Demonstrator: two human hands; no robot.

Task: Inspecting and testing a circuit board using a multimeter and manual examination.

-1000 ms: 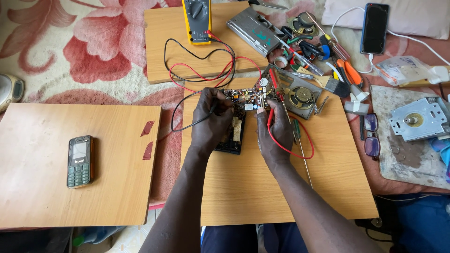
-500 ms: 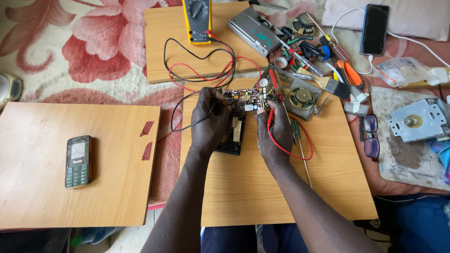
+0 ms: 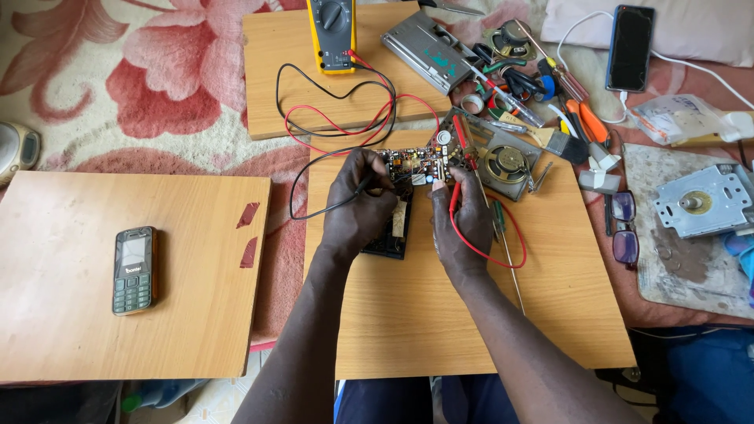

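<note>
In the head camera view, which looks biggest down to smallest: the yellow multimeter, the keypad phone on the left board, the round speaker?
1. yellow multimeter, though partly cut off at the top edge
2. keypad phone
3. round speaker

The first two look close, so that order is unsure.

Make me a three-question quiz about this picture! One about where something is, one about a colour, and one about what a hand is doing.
1. Where does the small keypad phone lie?
A. on the left wooden board
B. on the carpet
C. under the circuit board

2. What colour is the multimeter at the top?
A. blue
B. yellow
C. white

3. What is the left hand doing?
A. resting flat and empty
B. holding the black probe against the circuit board
C. lifting the glasses

Answers:
1 A: the phone sits alone on the left wooden board.
2 B: its case is yellow around a dark dial.
3 B: the fingers pinch the black probe, tip at the circuit board, while the right hand holds the red probe.
</note>
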